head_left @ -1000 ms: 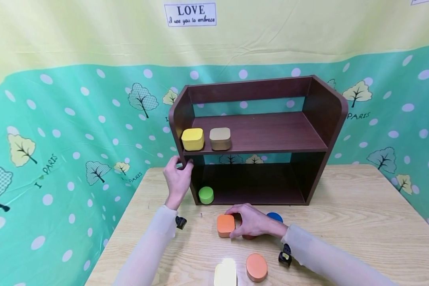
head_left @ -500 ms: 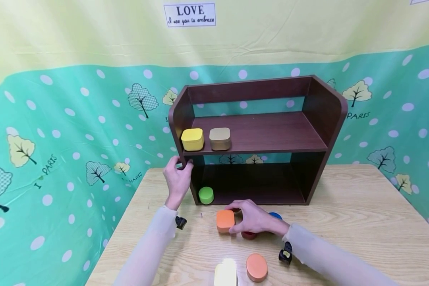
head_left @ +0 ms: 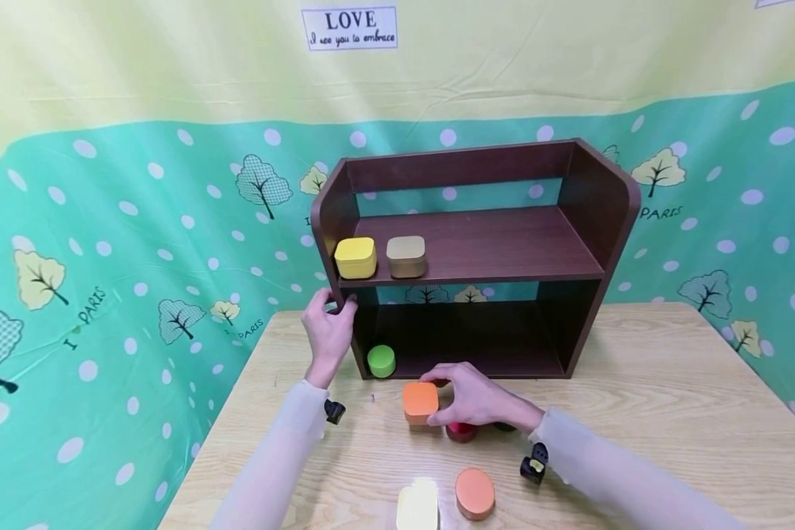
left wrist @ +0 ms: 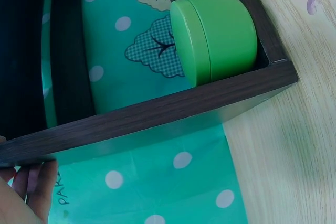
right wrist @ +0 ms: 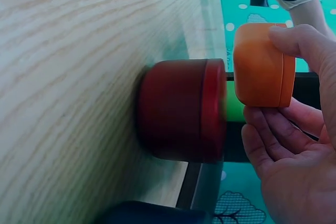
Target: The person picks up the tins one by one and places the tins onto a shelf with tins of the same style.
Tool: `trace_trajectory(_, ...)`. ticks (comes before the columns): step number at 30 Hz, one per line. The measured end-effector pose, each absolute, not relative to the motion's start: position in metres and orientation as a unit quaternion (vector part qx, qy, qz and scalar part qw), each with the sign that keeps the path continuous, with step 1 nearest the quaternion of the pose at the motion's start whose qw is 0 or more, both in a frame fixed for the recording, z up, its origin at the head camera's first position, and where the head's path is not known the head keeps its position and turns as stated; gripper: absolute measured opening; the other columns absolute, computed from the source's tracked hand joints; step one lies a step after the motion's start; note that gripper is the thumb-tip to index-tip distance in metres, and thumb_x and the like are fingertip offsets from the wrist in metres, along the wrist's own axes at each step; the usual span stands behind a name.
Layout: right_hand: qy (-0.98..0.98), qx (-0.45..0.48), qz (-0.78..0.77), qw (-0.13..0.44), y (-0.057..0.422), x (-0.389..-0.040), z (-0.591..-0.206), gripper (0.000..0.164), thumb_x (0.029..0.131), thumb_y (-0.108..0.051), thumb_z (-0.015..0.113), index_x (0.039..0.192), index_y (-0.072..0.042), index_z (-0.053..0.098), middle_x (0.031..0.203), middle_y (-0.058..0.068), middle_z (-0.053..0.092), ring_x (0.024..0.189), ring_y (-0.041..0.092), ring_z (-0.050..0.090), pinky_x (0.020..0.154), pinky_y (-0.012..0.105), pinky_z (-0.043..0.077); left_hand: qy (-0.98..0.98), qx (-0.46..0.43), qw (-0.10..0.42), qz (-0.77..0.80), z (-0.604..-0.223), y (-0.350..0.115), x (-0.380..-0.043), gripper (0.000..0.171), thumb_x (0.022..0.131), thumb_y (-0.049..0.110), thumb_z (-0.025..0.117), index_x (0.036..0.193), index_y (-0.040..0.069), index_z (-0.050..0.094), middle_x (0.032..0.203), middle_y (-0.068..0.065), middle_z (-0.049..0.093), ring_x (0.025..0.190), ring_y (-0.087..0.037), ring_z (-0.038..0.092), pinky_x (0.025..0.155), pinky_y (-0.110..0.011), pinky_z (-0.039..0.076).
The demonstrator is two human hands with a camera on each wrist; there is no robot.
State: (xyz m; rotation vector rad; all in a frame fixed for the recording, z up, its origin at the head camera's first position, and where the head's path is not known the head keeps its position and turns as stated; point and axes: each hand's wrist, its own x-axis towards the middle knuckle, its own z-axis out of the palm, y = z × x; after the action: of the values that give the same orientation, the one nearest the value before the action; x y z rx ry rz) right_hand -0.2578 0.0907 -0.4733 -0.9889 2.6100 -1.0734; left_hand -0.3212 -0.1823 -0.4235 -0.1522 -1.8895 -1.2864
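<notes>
My right hand (head_left: 473, 397) holds an orange square tin (head_left: 420, 402) between thumb and fingers, in front of the dark brown shelf (head_left: 477, 280). In the right wrist view the orange tin (right wrist: 262, 65) is lifted off the table, beyond a dark red round tin (right wrist: 181, 109). My left hand (head_left: 330, 327) grips the front edge of the shelf's left side panel, thumb on the inside. A green round tin (left wrist: 215, 39) stands at the lower level's left corner. On the upper level sit a yellow tin (head_left: 355, 258) and a khaki tin (head_left: 406, 257).
A coral round tin (head_left: 475, 493) and a pale cream tin (head_left: 417, 508) stand on the wooden table (head_left: 662, 412) near the front. A dark blue tin (right wrist: 152, 214) is mostly hidden behind the right wrist in the head view. A patterned green cloth (head_left: 139, 294) hangs behind.
My right hand has raised the orange tin and moved it toward the shelf, uncovering more of the red tin. The left hand has stayed on the shelf's side panel.
</notes>
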Motion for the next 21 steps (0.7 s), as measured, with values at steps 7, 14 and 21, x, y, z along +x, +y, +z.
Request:
trace_trajectory(7, 0.872, -0.325, -0.359, 0.069, 0.098, -0.257, -0.464, 0.057, 0.081, -0.031, 0.093, 0.132, -0.013, 0.075, 0.133, 0.003, 0.077, 0.126, 0.027, 0.067, 0.114, 0.058, 0.053, -0.75, -0.062, 0.412, -0.514, -0.425, -0.183, -0.321, 0.011, 0.089, 0.003, 0.077, 0.095, -0.005, 0.074, 0.091, -0.025, 0.075, 0.089, -0.039, 0.074, 0.073, -0.006, 0.052)
trace_trajectory(14, 0.867, -0.329, -0.367, 0.072, 0.102, -0.254, -0.455, 0.057, 0.081, -0.031, 0.093, 0.132, -0.013, 0.075, 0.131, 0.001, 0.077, 0.123, 0.024, 0.067, 0.112, 0.058, 0.054, -0.744, -0.06, 0.416, -0.519, -0.426, -0.182, -0.323, 0.008, 0.089, 0.002, 0.077, 0.094, -0.004, 0.074, 0.09, -0.022, 0.075, 0.087, -0.033, 0.073, 0.073, -0.006, 0.051)
trace_trajectory(21, 0.865, -0.34, -0.364, 0.057, 0.107, -0.252, -0.442, 0.057, 0.082, -0.031, 0.092, 0.133, -0.012, 0.075, 0.131, 0.001, 0.077, 0.121, 0.023, 0.068, 0.111, 0.058, 0.056, -0.748, -0.059, 0.414, -0.515, -0.426, -0.183, -0.322, 0.01, 0.089, 0.003, 0.077, 0.095, -0.005, 0.074, 0.091, -0.025, 0.075, 0.088, -0.038, 0.072, 0.073, -0.007, 0.05)
